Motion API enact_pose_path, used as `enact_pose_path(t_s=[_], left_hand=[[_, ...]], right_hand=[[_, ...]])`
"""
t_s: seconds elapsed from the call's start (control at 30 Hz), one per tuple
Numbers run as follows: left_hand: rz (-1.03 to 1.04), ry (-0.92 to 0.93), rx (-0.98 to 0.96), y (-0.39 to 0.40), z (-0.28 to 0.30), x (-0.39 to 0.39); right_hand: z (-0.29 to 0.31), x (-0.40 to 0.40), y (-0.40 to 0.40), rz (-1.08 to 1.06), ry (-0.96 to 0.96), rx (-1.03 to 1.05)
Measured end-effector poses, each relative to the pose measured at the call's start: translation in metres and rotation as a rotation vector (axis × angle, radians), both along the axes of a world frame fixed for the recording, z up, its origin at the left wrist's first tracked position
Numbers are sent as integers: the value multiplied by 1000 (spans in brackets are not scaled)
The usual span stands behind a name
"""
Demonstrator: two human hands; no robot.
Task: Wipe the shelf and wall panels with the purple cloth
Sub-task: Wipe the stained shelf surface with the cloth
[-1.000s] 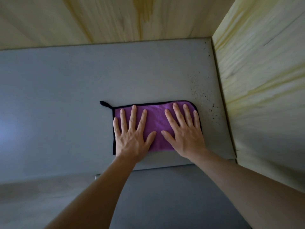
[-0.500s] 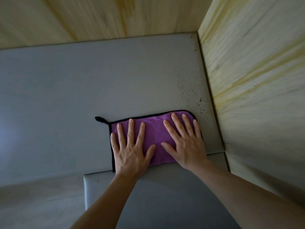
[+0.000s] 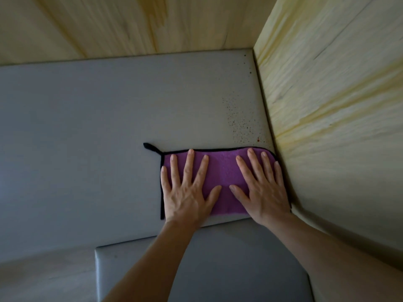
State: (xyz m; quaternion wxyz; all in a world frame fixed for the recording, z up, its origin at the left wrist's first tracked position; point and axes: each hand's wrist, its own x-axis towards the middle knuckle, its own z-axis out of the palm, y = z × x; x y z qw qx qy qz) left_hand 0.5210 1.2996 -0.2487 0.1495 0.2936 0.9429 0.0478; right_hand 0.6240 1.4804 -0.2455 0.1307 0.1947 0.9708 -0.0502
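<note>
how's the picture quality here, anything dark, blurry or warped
Head view: dim overall, the grey shelf darkest toward its left side; the wooden wall panels are brighter but streaked with motion blur; wide-angle lens bends the shelf's edges; both hands and the purple cloth look reasonably sharp; no glare.

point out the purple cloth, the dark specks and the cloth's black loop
purple cloth (image 3: 222,171), head view, bare middle between the hands
dark specks (image 3: 242,127), head view, densest patch
black loop (image 3: 150,146), head view, its tip

One purple cloth (image 3: 220,171); two hands, left (image 3: 187,192) and right (image 3: 263,190); two wooden panels (image 3: 327,105).
</note>
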Motion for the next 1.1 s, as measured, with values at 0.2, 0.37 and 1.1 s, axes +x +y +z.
enact_pose_path(t_s=[0.2, 0.37, 1.1], left_hand=[[-4, 30, 2, 31, -5, -47], [26, 68, 18, 55, -8, -86], [63, 157, 68, 155, -17, -233]], right_hand=[[-1, -47, 27, -44, 16, -10], [-2, -96, 57, -10, 32, -25], [-15, -274, 122, -173, 186, 18]])
